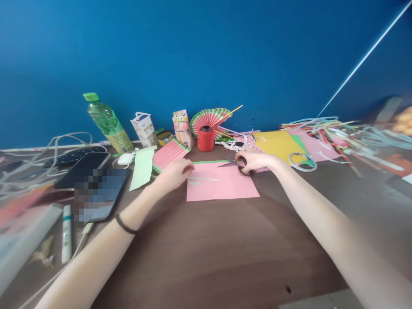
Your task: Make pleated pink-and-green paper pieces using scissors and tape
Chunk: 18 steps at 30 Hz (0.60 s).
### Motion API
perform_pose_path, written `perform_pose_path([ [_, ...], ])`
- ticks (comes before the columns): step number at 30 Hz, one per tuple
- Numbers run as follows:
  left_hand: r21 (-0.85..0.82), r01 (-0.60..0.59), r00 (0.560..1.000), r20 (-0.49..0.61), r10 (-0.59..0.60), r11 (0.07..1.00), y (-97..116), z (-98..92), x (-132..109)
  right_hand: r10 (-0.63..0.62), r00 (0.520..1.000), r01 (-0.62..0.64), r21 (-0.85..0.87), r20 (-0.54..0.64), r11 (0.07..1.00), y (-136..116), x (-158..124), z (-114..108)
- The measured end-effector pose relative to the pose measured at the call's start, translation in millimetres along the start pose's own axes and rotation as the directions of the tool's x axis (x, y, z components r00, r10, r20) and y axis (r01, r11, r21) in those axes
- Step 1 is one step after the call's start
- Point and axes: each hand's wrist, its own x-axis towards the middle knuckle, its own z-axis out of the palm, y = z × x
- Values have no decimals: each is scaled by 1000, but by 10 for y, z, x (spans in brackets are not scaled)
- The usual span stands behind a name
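Note:
A pink sheet of paper [222, 189] lies flat on the brown table, with a green strip [209, 162] along its far edge and two short pale green strips on its left part. My right hand [252, 159] grips black-handled scissors [227, 164], whose blades point left over the sheet's far right part. At the sheet's far left corner is my left hand [176, 172], its fingers curled together; whatever is between them is hidden. Just behind that hand lies a pleated pink paper [170, 154] with green edging. A pale green paper [143, 167] rests to its left.
Behind the sheet stand a red thread spool [205, 139], a folded paper fan [209, 118], a small carton [182, 128], a milk carton [144, 128] and a tilted green bottle [109, 124]. Yellow paper [273, 146] and paper strips lie right; a phone [106, 193] and marker [66, 234] left.

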Motion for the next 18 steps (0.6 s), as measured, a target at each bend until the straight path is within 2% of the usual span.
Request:
perform_pose_path([
  [2,-26,-52,995,84,54,998,77,134,-27,-27,1000,27,22,6,999,-10,-12,-9],
  [7,50,-94,995,34,93,994,31,285,-61,-83,996,81,94,14,992,-5,-5,3],
  [9,8,-107,994,37,107,994,-18,303,-59,-83,996,85,84,-30,993,-5,7,27],
  [11,-24,-110,993,41,111,994,-50,315,-56,-105,986,113,54,-127,992,-48,15,68],
  [13,-26,-109,993,31,110,994,-63,326,-56,-167,953,179,29,-252,983,-157,18,133],
  [15,-12,-117,993,20,117,993,-66,338,-57,-259,895,298,55,-364,953,-323,16,224],
  [17,1,-126,992,2,126,992,-72,351,-57,-323,856,402,126,-402,907,-506,11,332],
  [18,7,-135,991,-4,135,991,-78,359,-55,-336,856,423,157,-393,893,-589,8,387],
])
